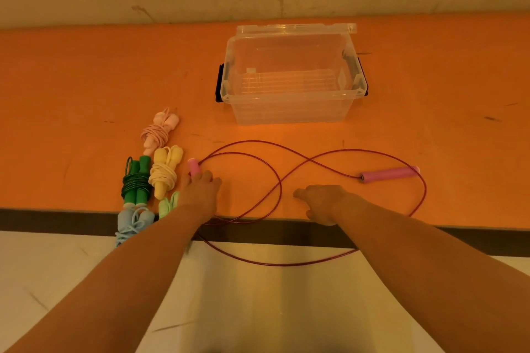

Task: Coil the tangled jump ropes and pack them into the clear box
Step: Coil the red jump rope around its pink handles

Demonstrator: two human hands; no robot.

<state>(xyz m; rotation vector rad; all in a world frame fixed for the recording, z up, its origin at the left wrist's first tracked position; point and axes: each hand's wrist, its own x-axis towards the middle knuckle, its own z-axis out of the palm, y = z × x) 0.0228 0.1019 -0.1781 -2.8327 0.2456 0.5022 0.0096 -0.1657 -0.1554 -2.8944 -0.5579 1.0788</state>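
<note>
Though five ropes already lie bundled at the near left of the orange tabletop (pixel 86 80), I judge the job well short of done, since none has gone into the box. The bundles are a pale pink coiled rope (pixel 158 130), a yellow coiled rope (pixel 164 173), a dark green coiled rope (pixel 136 182), a light green one (pixel 168 206) half hidden by my forearm, and a light blue one (pixel 132 222) at the near edge.

The red-corded jump rope with pink foam handles (pixel 258 169) is uncoiled, sprawling in loops across the near tabletop and drooping over the near edge. My left hand (pixel 200 189) curls around one pink handle (pixel 194 167); the other pink handle (pixel 388 174) lies free to the right. My right hand (pixel 322 199) hovers near the cord's crossing, forefinger out; I cannot tell whether it touches anything.

The clear plastic storage box (pixel 291 109) sits far and right of centre, its lid (pixel 295 28) tipped back, with nothing visible inside.
</note>
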